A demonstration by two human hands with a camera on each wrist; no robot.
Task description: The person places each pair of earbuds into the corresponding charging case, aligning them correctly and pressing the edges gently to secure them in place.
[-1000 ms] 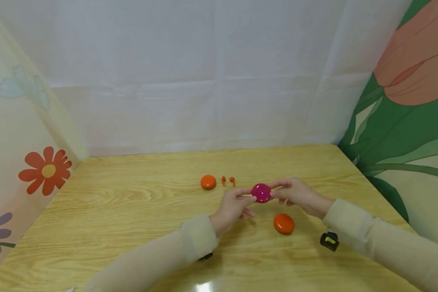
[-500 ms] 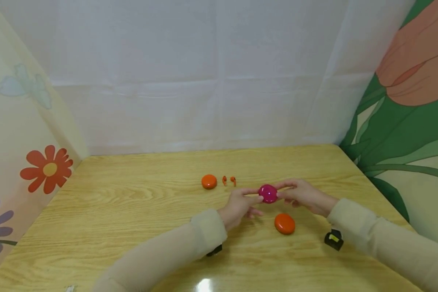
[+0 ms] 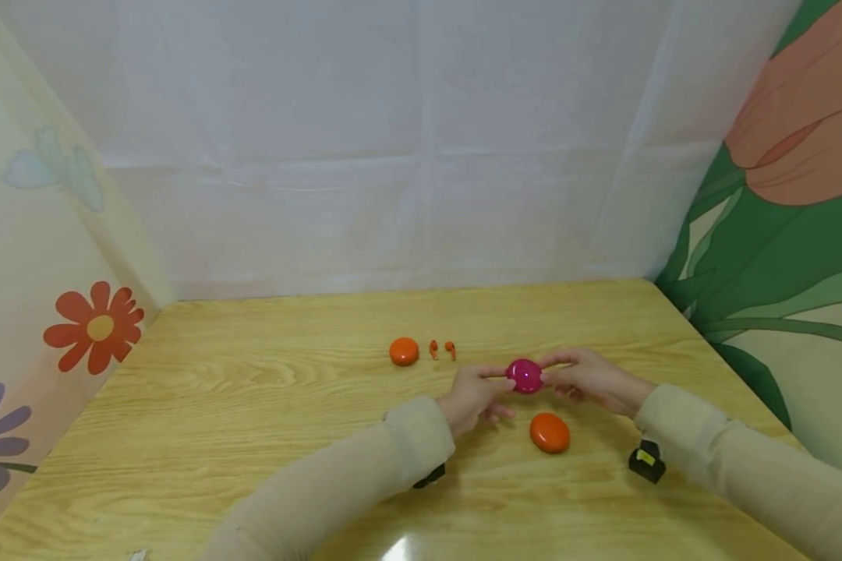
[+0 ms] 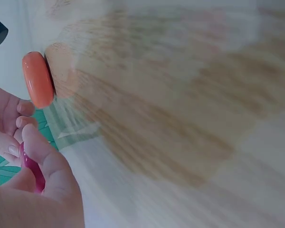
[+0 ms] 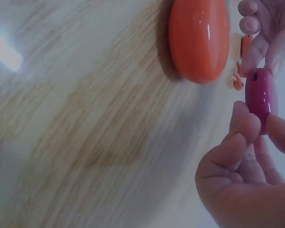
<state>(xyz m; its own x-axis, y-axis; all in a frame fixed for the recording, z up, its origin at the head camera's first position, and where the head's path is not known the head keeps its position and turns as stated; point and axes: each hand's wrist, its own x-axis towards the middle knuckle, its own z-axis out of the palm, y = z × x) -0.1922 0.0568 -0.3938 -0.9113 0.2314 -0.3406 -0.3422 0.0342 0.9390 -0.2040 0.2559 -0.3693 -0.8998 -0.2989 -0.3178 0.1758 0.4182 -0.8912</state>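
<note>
Both hands pinch a glossy magenta earbud case [image 3: 525, 376], raised slightly above the table. My left hand [image 3: 477, 399] holds its left edge between thumb and index finger, the other fingers spread below. On the opposite edge, my right hand [image 3: 592, 379] grips it likewise. Seen edge-on in the right wrist view, the magenta case [image 5: 261, 99] looks closed and has a small dark slot near one end. A larger orange round case [image 3: 550, 433] lies on the table just nearer than the hands. Farther back sit a smaller orange round case [image 3: 404, 351] and two orange earbuds, one [image 3: 451, 350] beside the other.
The wood-grain table [image 3: 252, 374] stretches out on both sides of the arms. A white cloth [image 3: 393, 156] hangs behind it, with flower-print panels left and right. Black wrist devices, one [image 3: 647, 461] under the right sleeve, hang below the cuffs. A small pale scrap [image 3: 138, 555] lies at the front edge.
Both hands have shifted a little to the right together, carrying the magenta earbud case with them. The orange cases and the earbuds lie where they were.
</note>
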